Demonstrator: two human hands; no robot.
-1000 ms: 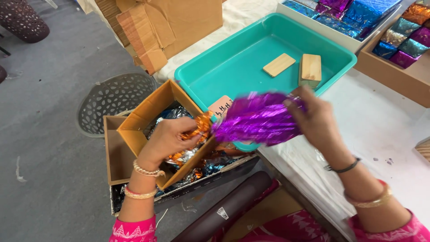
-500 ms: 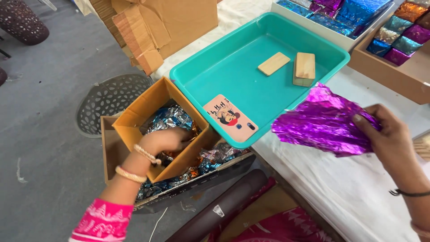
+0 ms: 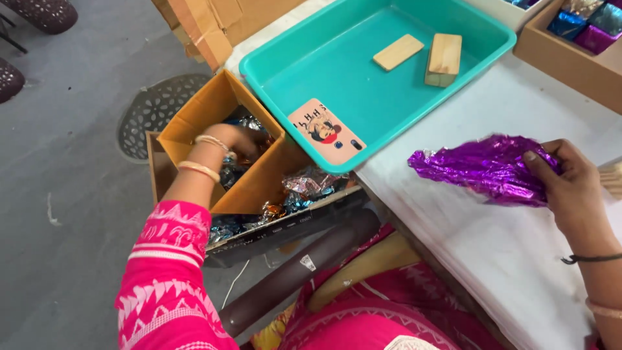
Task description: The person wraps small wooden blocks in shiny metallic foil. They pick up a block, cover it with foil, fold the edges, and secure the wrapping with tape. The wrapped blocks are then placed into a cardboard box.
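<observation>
My right hand is shut on a crumpled purple foil wrapper, held just above the white table top. My left hand reaches down into an orange cardboard box full of shiny foil wrappers; its fingers are hidden among them, so whether it grips anything cannot be told. A teal plastic tray lies on the table's left end with two wooden blocks in it and a pink sticker on its floor.
The orange box sits in a larger brown carton of foil wrappers on the grey floor. A brown box of coloured foil pieces stands at the far right. Cardboard stacks and a round floor grate lie beyond. A dark tube leans by my lap.
My right hand has carried the purple wrapper rightward, away from the orange box, to above the table. My left hand has gone deeper into the box.
</observation>
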